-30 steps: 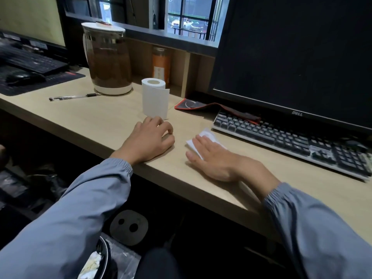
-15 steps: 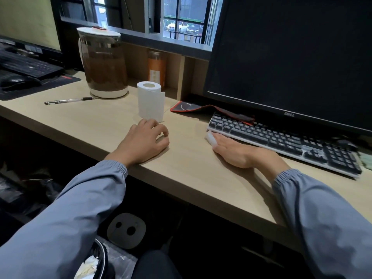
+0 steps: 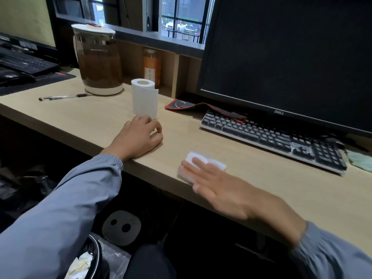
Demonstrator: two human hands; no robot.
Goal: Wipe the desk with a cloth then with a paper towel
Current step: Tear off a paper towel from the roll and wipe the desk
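A folded white paper towel (image 3: 216, 164) lies flat on the light wooden desk (image 3: 96, 119) near its front edge. My right hand (image 3: 227, 190) presses it down with spread fingers and is blurred by motion. My left hand (image 3: 138, 136) rests on the desk with curled fingers, holding nothing, just in front of an upright white paper roll (image 3: 144, 98). A pale green cloth (image 3: 360, 159) lies at the far right, past the keyboard.
A black keyboard (image 3: 273, 137) and a dark monitor (image 3: 291, 57) stand behind my right hand. A red-edged mouse pad (image 3: 189, 105), a brown jug (image 3: 98, 61) and a pen (image 3: 64, 97) lie further back. A waste bin (image 3: 86, 260) sits under the desk.
My right hand has slid the paper towel from beside the keyboard back toward the desk's front edge. My left hand has stayed in place.
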